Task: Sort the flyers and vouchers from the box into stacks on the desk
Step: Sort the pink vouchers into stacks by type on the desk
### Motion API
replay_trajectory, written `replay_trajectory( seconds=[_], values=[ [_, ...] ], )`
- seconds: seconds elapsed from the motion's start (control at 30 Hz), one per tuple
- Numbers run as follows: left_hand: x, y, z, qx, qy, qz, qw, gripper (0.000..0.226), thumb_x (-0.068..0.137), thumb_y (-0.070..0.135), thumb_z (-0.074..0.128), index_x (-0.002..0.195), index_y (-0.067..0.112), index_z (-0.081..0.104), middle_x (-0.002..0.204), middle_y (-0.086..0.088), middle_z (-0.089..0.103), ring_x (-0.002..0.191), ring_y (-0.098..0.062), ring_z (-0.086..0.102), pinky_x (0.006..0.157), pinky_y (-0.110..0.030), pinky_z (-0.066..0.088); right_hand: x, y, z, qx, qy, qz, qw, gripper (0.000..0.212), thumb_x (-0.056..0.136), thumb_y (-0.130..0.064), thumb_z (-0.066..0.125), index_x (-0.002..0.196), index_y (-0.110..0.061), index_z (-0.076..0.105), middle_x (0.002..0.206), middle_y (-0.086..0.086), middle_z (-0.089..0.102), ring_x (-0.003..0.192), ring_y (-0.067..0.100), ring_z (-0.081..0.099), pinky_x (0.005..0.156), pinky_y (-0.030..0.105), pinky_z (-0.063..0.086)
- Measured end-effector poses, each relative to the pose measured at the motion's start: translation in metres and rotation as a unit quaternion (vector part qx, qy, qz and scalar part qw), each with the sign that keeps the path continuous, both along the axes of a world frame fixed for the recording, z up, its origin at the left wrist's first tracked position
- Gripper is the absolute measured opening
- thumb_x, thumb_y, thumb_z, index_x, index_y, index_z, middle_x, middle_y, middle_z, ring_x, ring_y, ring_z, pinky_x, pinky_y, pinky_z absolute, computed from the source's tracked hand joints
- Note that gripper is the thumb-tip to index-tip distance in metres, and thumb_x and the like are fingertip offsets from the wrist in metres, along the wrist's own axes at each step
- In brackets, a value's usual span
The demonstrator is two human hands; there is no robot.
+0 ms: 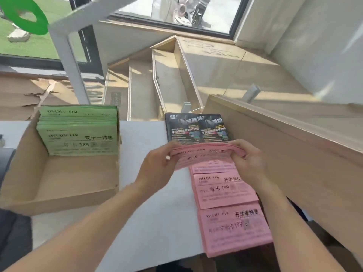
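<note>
Head view: both hands hold one bundle of pink vouchers (pixel 204 154) above the white desk (pixel 149 222). The left hand (pixel 157 163) grips the bundle's left end, thumb on top and fingers curled beneath; the right hand (pixel 248 160) pinches its right end, fingers curled over the edge. The bundle bows upward between them. Just below it, more pink vouchers (pixel 231 209) lie in overlapping stacks along the desk's right edge, the nearest overhanging the front edge. Beyond the bundle, two dark flyers (pixel 198 128) lie side by side on the desk. On the left, an open cardboard box (pixel 59 183) holds green vouchers (pixel 78 132) stacked against its far wall. A wooden counter (pixel 294 146) stands to the right.
</note>
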State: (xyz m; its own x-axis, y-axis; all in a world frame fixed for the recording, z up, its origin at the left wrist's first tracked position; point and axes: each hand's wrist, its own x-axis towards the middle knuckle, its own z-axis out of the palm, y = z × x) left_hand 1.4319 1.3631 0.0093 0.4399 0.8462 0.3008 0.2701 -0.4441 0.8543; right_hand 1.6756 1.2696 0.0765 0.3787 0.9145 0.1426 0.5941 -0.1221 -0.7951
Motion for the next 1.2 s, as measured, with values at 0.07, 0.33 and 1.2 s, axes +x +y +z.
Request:
replay_trajectory(
  seconds=[0.07, 0.33, 1.2],
  values=[
    [0.021, -0.008, -0.013, 0.002, 0.019, 0.005, 1.000, 0.026, 0.099, 0.015, 0.059, 0.114, 0.036, 0.060, 0.104, 0.012, 0.074, 0.088, -0.015, 0.070, 0.079, -0.037, 0.059, 0.018, -0.005, -0.009, -0.022, 0.000, -0.012, 1.000, 0.031, 0.092, 0.006, 0.057, 0.099, -0.020, 0.072, 0.087, -0.022, 0.071, 0.081, -0.017, 0.061, 0.067, 0.001, 0.041],
    [0.074, -0.021, -0.038, -0.161, -0.028, 0.092, 0.982, 0.029, 0.098, 0.012, 0.061, 0.114, 0.036, 0.061, 0.099, 0.013, 0.071, 0.085, 0.001, 0.064, 0.067, -0.010, 0.049, 0.069, 0.001, -0.047, -0.086, -0.075, -0.022, 0.993, 0.029, 0.097, -0.013, 0.055, 0.103, -0.039, 0.065, 0.104, -0.021, 0.064, 0.091, -0.009, 0.059, 0.074, 0.014, 0.042],
    [0.132, -0.022, -0.040, -0.448, -0.017, 0.177, 0.876, 0.065, 0.102, 0.031, 0.056, 0.158, 0.024, 0.023, 0.157, 0.002, 0.039, 0.129, -0.020, 0.050, 0.092, -0.031, 0.038, 0.059, 0.038, -0.112, -0.168, -0.261, 0.038, 0.950, 0.035, 0.099, -0.028, 0.055, 0.134, -0.028, 0.058, 0.132, -0.006, 0.053, 0.123, 0.015, 0.044, 0.106, 0.033, 0.036]
  ],
)
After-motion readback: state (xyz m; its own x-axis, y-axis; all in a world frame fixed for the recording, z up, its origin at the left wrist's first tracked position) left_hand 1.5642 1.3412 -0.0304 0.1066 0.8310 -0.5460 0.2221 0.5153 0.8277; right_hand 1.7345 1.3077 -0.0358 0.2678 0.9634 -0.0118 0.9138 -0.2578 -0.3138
